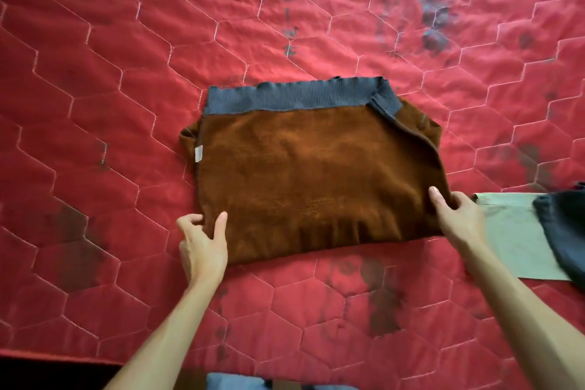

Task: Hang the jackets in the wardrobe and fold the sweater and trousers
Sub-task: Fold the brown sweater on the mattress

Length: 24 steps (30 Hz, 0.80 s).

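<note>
The left hand (202,244) pinches the sweater's (316,174) near left corner and the right hand (456,218) grips the near right, fingers seemingly tucked under, so both should lift evenly toward the far blue band (294,98).

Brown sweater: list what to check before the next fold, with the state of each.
1. Left hand grips the sweater's near left corner: ok.
2. Right hand grips its near right corner: ok.
3. Top layer lies flat: ok.
4. Sleeves fully tucked: cannot tell, hidden underneath.
5. Bare quilt beyond the blue band: ok.
6. Pale cloth clear of the sweater: cannot tell, the hand covers the gap.
</note>
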Motion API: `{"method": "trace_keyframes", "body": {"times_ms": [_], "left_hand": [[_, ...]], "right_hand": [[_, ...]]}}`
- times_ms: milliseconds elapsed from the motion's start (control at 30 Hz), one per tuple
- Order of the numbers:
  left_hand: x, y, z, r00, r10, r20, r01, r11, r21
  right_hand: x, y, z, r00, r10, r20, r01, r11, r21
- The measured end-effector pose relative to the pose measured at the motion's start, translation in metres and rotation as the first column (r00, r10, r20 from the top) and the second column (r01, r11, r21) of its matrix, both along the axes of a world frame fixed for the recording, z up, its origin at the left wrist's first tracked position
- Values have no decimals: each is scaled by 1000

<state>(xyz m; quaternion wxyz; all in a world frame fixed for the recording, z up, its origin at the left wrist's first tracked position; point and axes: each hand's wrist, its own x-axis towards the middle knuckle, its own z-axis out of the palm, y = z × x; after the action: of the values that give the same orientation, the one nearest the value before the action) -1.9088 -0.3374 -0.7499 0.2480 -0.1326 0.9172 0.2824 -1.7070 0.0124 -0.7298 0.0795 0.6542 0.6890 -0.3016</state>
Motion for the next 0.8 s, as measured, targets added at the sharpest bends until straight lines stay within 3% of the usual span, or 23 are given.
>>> {"method": "trace_keyframes", "body": {"times_ms": [167, 267, 433, 500, 600, 700, 800], "left_hand": [[4, -28, 5, 996, -75, -49, 75, 997, -10], [11, -46, 6, 992, -104, -65, 100, 993, -57], [36, -75, -5, 984, -104, 143, 129, 975, -179], [35, -73, -6, 986, -90, 142, 114, 978, -176], [23, -48, -1, 998, -54, 9, 55, 989, -138], [0, -13, -3, 979, -147, -143, 135, 986, -95], [-35, 32, -16, 912, -308, -269, 288, 951, -111]], "right_hand": [[31, -1, -11, 999, -27, 40, 31, 996, -85], [48, 5, -6, 983, -170, 72, 178, 976, -127], [71, -2, -15, 953, -217, 213, 264, 938, -226], [65, -10, -17, 963, -134, 234, 180, 966, -187], [39, -12, -15, 979, 94, 184, -102, 994, 37], [-7, -7, -17, 938, 342, 46, -344, 916, 207], [-52, 8, -30, 870, 491, 37, -478, 825, 302]]}}
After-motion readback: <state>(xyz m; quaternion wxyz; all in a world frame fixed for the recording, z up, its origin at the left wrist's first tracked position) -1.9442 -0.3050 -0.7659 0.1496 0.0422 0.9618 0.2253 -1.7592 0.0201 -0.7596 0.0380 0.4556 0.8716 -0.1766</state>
